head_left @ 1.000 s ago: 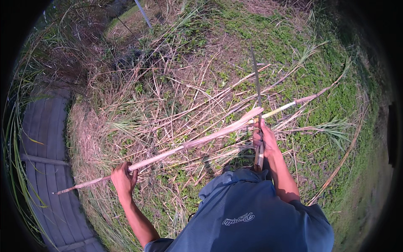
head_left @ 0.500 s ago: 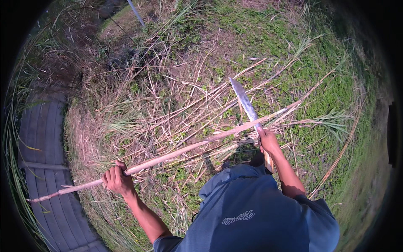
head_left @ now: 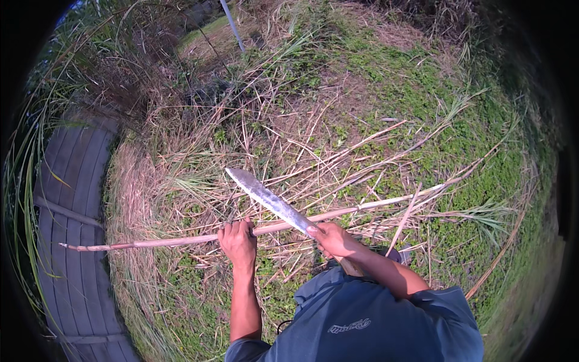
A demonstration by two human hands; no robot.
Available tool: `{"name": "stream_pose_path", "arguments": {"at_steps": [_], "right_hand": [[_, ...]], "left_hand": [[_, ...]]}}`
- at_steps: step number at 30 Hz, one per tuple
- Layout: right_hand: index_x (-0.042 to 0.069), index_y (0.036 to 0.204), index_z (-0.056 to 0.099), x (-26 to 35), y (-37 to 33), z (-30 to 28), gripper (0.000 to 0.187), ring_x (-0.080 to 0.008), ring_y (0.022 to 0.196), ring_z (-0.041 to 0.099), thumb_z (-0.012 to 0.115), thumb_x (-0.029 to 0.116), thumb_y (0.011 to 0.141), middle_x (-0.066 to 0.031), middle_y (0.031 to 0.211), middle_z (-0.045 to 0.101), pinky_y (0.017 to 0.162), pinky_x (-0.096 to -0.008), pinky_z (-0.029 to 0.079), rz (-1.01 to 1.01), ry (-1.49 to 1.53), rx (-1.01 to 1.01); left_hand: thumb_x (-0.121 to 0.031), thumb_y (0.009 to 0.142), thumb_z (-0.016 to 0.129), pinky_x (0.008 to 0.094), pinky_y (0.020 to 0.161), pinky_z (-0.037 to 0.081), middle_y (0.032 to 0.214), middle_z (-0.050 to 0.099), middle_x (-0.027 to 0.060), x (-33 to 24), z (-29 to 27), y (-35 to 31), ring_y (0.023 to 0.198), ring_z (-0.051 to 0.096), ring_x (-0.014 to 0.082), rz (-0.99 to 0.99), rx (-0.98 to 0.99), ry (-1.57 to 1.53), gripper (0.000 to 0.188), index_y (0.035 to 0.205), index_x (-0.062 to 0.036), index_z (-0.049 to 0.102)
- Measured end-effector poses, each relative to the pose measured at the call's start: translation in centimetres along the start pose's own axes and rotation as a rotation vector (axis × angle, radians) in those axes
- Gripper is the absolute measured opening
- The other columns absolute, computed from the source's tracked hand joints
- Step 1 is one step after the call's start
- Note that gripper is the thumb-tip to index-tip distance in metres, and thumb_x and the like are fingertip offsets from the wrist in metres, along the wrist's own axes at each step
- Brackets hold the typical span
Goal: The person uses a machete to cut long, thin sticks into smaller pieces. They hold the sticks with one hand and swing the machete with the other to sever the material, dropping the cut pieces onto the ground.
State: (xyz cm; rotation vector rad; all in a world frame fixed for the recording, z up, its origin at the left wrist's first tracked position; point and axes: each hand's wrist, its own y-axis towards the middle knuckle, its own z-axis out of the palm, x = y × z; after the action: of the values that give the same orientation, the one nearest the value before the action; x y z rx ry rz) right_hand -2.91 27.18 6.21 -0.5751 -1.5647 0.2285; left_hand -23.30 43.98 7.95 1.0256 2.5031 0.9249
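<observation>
- Gripped a long, slender, pale-tan plant stalk [head_left: 175, 241] in the left hand [head_left: 238, 242], near 7 o'clock from the middle of the view, with fingers closed round it.
- Kept it stretched across the front, with the thin reddish tip toward 9 o'clock and the other end running between 2 and 3 o'clock, lost among similar stems.
- Held a broad, scuffed, grey metal machete [head_left: 271, 202] in the right hand [head_left: 333, 240], near 5 o'clock, with fingers wrapped round its tan handle.
- Pointed the blade toward 10 o'clock, crossing over the stalk between both hands; could not tell contact from a gap there.
- Saw a thin, flat, pale strip [head_left: 406, 218] slanting near 4 o'clock.
- Had a green leafy tuft [head_left: 490, 216] at 3 o'clock, a dark-grey slatted surface [head_left: 72, 253] between 8 and 9, and a pale straight pole [head_left: 232, 25] at 11.
</observation>
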Motion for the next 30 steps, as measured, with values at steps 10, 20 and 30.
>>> {"name": "stream_pose_path", "arguments": {"at_steps": [10, 20, 30], "right_hand": [[-0.001, 0.096, 0.059, -9.7, -4.3, -13.5, 0.044, -0.0119, 0.038, 0.044, 0.048, 0.041, 0.101, -0.0016, 0.057, 0.048, 0.037, -0.029, 0.038, 0.198, 0.045, -0.625], [-0.004, 0.095, 0.059, -10.2, -7.4, -10.3, 0.054, -0.016, 0.046, 0.056, 0.048, 0.048, 0.099, -0.0079, 0.06, 0.055, 0.043, -0.0325, 0.045, 0.224, -0.027, -0.515], [0.0, 0.089, 0.067, -12.6, -5.9, -10.4, 0.06, -0.0194, 0.046, 0.057, 0.049, 0.057, 0.095, -0.0104, 0.057, 0.057, 0.051, -0.0375, 0.046, 0.142, -0.121, -0.563]], "left_hand": [[-0.017, 0.086, 0.069, 0.037, 0.065, 0.034, 0.064, 0.058, 0.006, 1.8, -1.1, -3.3, 0.063, 0.053, 0.0238, -0.092, 0.061, 0.06, 0.026, 0.065, -0.0082, 0.058], [-0.017, 0.087, 0.069, 0.0371, 0.069, 0.038, 0.064, 0.055, 0.0046, -2.5, 0.8, 0.6, 0.063, 0.052, 0.0234, 0.046, -0.08, 0.057, 0.029, 0.063, -0.0096, 0.054], [-0.021, 0.076, 0.076, 0.0415, 0.07, 0.046, 0.069, 0.066, 0.0157, 2.2, -0.6, -2.6, 0.066, 0.062, 0.0326, -0.094, 0.362, 0.043, 0.015, 0.078, -0.0073, 0.072]]}}
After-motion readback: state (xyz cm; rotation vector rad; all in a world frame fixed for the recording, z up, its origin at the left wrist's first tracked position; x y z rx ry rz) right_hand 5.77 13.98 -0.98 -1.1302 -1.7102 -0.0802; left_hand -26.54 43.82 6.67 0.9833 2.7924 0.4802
